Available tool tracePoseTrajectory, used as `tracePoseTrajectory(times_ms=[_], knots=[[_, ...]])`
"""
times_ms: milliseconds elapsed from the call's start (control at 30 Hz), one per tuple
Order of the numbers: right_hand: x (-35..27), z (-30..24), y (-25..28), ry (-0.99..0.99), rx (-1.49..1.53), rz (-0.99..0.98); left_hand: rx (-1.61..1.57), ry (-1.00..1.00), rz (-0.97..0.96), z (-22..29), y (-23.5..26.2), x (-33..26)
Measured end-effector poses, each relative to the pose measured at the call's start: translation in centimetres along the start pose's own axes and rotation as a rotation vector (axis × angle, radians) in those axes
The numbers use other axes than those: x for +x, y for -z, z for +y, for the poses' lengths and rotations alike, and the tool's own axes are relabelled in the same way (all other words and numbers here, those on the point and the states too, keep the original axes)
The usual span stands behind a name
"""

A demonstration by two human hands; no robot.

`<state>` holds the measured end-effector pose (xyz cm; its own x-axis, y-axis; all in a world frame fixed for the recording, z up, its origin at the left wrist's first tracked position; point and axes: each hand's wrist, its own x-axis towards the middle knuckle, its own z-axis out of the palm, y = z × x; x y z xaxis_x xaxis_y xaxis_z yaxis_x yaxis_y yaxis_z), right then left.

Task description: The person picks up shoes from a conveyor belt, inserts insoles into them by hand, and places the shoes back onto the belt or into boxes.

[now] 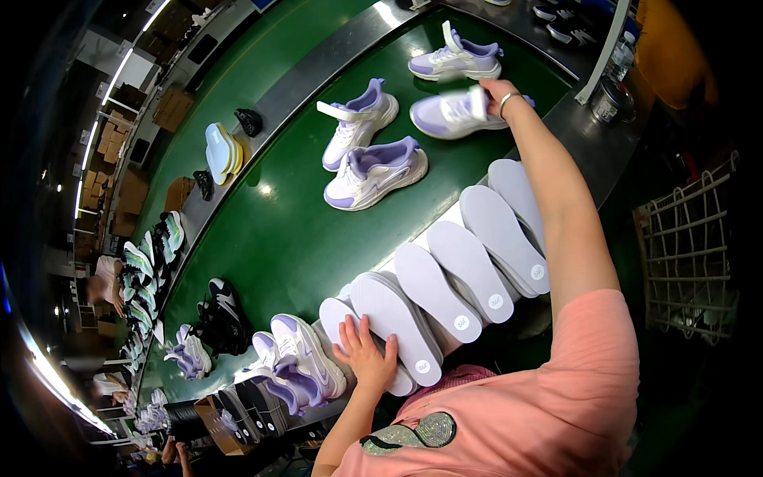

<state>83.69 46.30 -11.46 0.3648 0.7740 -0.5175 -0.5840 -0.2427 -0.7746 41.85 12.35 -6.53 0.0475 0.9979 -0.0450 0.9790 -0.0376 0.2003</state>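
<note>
My right hand (501,94), with a bangle at its wrist, grips a white and purple sneaker (449,117) near its strap at the far side of the green belt (266,230). The sneaker is a little blurred, and I cannot tell if it touches the belt. Behind it stands a sneaker with its strap up (457,60). Two more, a strapped sneaker (354,123) and another sneaker (373,175), sit to its left. With fingers spread, my left hand (367,355) rests on the near pile of light grey insoles (389,318). More insoles (457,258) lie in a row toward my right arm.
Purple and white sneakers (306,358) and black shoes (224,316) stand to the left. Yellow-edged insoles (222,153) lie on the far metal rim. At right are a metal can (610,102) and a white wire rack (690,246). Other people work down the line.
</note>
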Motion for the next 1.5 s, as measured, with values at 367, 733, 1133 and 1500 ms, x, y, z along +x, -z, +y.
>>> tracePoseTrajectory(times_ms=[367,733,1133,1500], knots=[[-0.8,-2.9,1.4,0.988,-1.594,0.122,0.034,-0.018,0.056,0.9,-0.8,0.4],[1.4,-3.8,-3.1,0.819,-1.851,-0.042,0.076,-0.024,0.030,1.5,-0.4,0.6],[2.7,-2.1,-0.2,0.950,-1.343,-0.281,0.093,0.002,-0.012,1.1,-1.0,0.4],[-19.0,3.4,18.4,-0.184,-0.847,-0.209,-1.213,0.088,-0.789,12.8,2.6,5.6]])
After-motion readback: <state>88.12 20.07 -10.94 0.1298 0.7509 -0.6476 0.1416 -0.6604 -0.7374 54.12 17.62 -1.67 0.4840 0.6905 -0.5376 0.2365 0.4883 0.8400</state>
